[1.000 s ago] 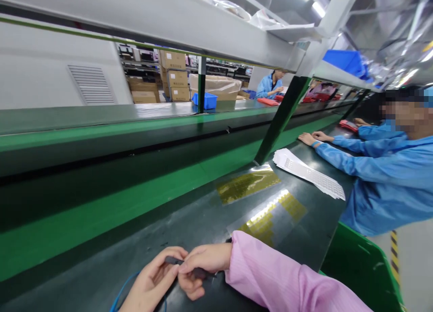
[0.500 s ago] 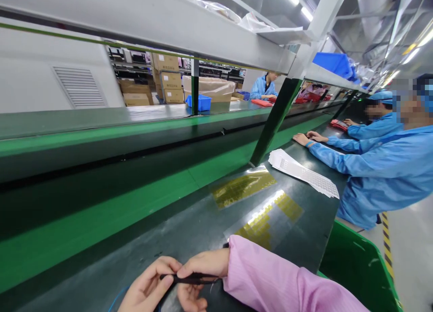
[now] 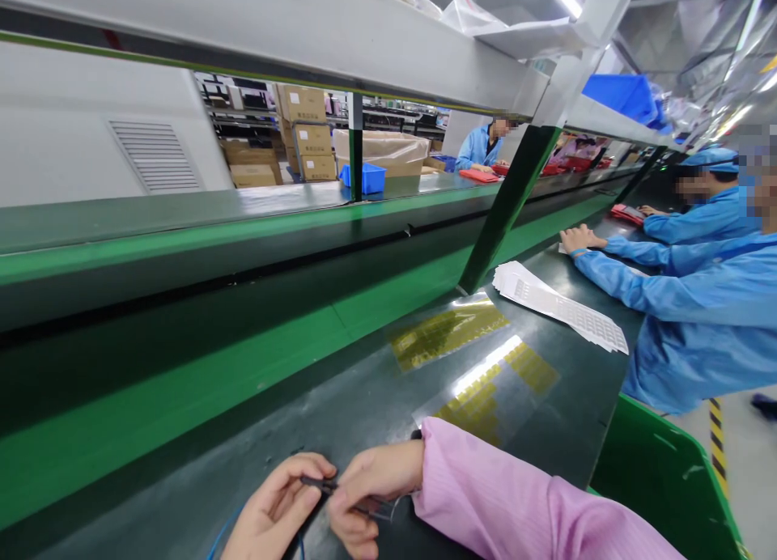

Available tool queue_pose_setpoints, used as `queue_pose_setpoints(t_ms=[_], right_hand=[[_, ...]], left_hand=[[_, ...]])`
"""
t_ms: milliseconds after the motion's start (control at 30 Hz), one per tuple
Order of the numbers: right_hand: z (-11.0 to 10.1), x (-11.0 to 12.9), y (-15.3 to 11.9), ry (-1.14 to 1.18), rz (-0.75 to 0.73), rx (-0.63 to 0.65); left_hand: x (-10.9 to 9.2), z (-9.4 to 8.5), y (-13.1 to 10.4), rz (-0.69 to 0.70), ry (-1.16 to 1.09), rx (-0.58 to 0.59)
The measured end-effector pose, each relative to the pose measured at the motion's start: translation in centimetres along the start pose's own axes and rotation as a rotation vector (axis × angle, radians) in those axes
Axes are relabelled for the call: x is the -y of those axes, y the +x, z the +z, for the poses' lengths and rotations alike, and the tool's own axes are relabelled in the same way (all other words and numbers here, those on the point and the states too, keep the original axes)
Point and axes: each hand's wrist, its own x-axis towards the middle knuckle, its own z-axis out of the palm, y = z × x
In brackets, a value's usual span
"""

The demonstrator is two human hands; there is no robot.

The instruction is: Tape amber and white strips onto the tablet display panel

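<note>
My left hand [image 3: 280, 502], low in the view, pinches a small dark piece [image 3: 314, 483] between thumb and fingers. Right beside it, my right hand [image 3: 371, 491] has its fingers curled round slim dark tweezers [image 3: 380, 509], whose two legs stick out below the palm toward the pink sleeve [image 3: 503, 487]. The fingers hide most of the tweezers and the point where they meet the dark piece. A thin blue wire [image 3: 223, 534] runs down past my left hand. Both hands are just above the dark green bench [image 3: 243, 455].
Two clear sheets with yellow film pieces, a farther one [image 3: 446, 333] and a nearer one [image 3: 486, 398], lie beyond my hands. White label sheets [image 3: 562, 307] are fanned out farther right. A green bin [image 3: 661, 487] stands beside the bench edge. Co-workers in blue sit at right; a post [image 3: 510, 208] rises behind.
My right hand has turned and curled its fingers inward, so less of the tweezers shows. My left hand still pinches. The view has shifted slightly, and a co-worker's hands have come together.
</note>
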Motion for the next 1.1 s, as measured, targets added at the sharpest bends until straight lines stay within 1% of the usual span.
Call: queue_pose_setpoints(t_ms=[100,200,300,500,667,867,1000,1100], right_hand=[[0.6,0.7,-0.4,-0.075,-0.041,-0.02],[0.7,0.8,-0.5,-0.131,-0.009,-0.069],[0.5,0.4,-0.5,-0.141,0.029,-0.097],[0.6,0.3,-0.5,-0.114,-0.003,-0.08],[0.4,0.3,0.0,-0.086,0.01,-0.063],[0.2,-0.3,0.1,-0.078,0.057,-0.097],[0.2,-0.5,0.2,-0.089,0.037,-0.119],[0.1,-0.4,0.3,-0.085,0.032,-0.105]], left_hand=[[-0.3,0.2,-0.1,-0.037,-0.024,-0.002],[-0.6,0.5,-0.1,-0.083,-0.038,0.007],[-0.9,0.6,-0.1,-0.115,-0.033,0.007],[-1.2,0.5,-0.2,-0.158,-0.005,-0.028],[-1.2,0.3,-0.2,-0.184,0.018,-0.033],[-1.0,0.3,-0.2,-0.168,0.032,-0.029],[-1.0,0.3,-0.3,-0.142,0.045,-0.013],[-0.9,0.3,-0.3,-0.127,0.05,-0.015]])
